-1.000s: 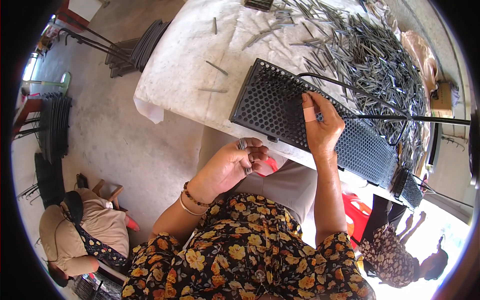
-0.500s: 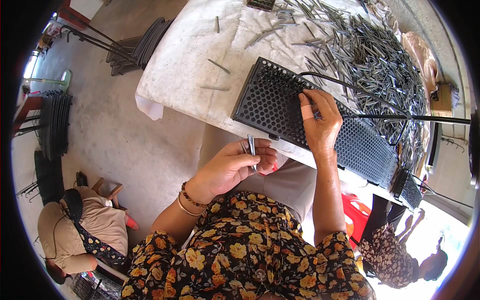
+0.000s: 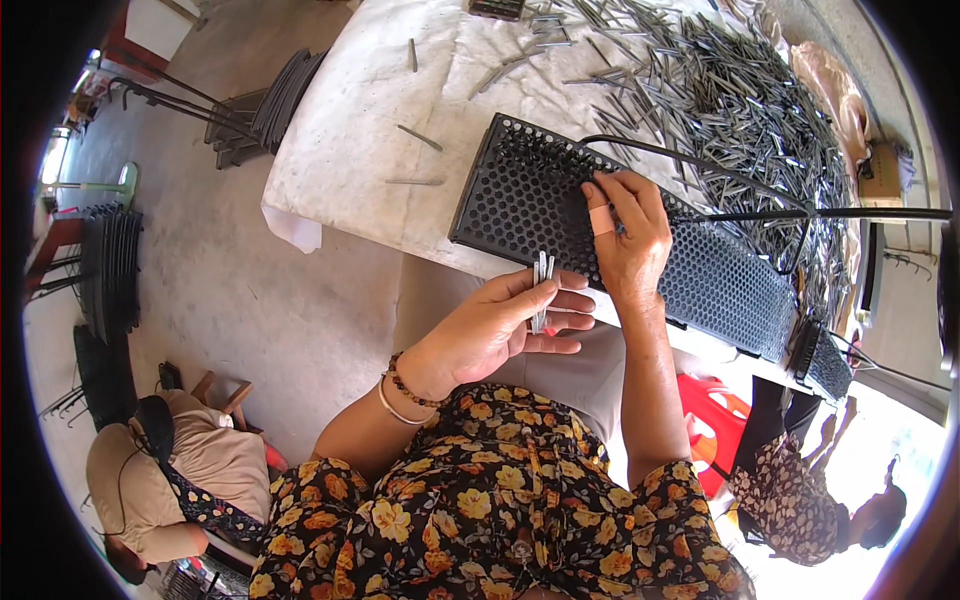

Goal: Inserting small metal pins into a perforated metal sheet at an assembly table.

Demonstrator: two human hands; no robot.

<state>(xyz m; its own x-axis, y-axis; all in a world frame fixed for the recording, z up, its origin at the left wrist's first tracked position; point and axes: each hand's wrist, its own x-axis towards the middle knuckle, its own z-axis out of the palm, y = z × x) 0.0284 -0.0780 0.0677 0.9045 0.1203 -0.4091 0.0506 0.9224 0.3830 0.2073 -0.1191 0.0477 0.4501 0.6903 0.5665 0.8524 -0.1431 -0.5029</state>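
Note:
My left hand point(image 3: 510, 315) pinches several slim silver metal pieces point(image 3: 541, 285), shaped like narrow clips, between thumb and index finger; its other fingers are stretched out. It is just off the front edge of a black perforated panel point(image 3: 500, 175) that lies slanting along the table edge. My right hand point(image 3: 632, 240), with a strip of tape round one finger, has its fingertips bent together against the panel's holes. Anything small between them is hidden. Dark pieces stand in some holes near the panel's far edge. Behind it spreads a big heap of slim metal pieces point(image 3: 770, 130).
A white cloth covers the table point(image 3: 350, 130), with a few loose pieces on it. A black rod frame point(image 3: 740, 180) rises over the panel. Stacked black panels point(image 3: 285, 100) stand beyond the table's left edge. One person sits lower left, another lower right near a red stool point(image 3: 700, 425).
My left hand has moved right and up, closer to the panel, and the metal pieces in it now stand upright in a bunch. My right hand stays at the panel. The view has shifted slightly.

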